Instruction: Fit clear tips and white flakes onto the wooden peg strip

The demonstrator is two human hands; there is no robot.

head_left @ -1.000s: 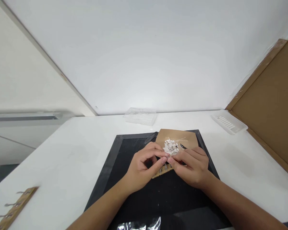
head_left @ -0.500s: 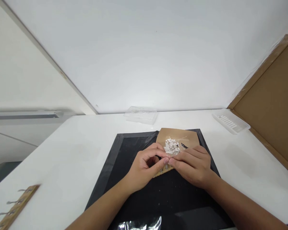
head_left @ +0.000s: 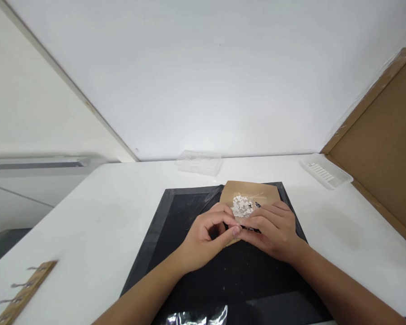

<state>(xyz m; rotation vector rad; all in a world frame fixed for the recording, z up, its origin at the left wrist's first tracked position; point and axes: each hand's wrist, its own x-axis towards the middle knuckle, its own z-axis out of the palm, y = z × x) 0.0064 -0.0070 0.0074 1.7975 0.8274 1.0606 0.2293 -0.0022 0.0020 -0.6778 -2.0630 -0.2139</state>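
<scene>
My left hand (head_left: 206, 232) and my right hand (head_left: 274, 228) meet over the front of a brown sheet (head_left: 250, 187), thumbs and forefingers pinched together at the tips. Whatever lies between the fingertips is too small to make out. Just behind them a heap of small white pieces (head_left: 242, 206) rests on the sheet. Beside my right fingers is a small black item (head_left: 257, 205). Under the hands a yellowish strip (head_left: 234, 242) shows in part, mostly covered. A dark line with light specks appears by my right thumb. All this lies on a black mat (head_left: 176, 225).
At the left table edge lies a wooden strip (head_left: 32, 289) with several metal prongs. A clear plastic box (head_left: 199, 163) stands by the wall; a translucent tray (head_left: 341, 178) with white strips is at right, near a cardboard panel (head_left: 382, 131). Shiny plastic (head_left: 196, 318) lies in front.
My right hand has shifted slightly and its fingers have opened out a little from the thumb, uncovering a dark line. Less of the yellowish strip shows beneath the hands.
</scene>
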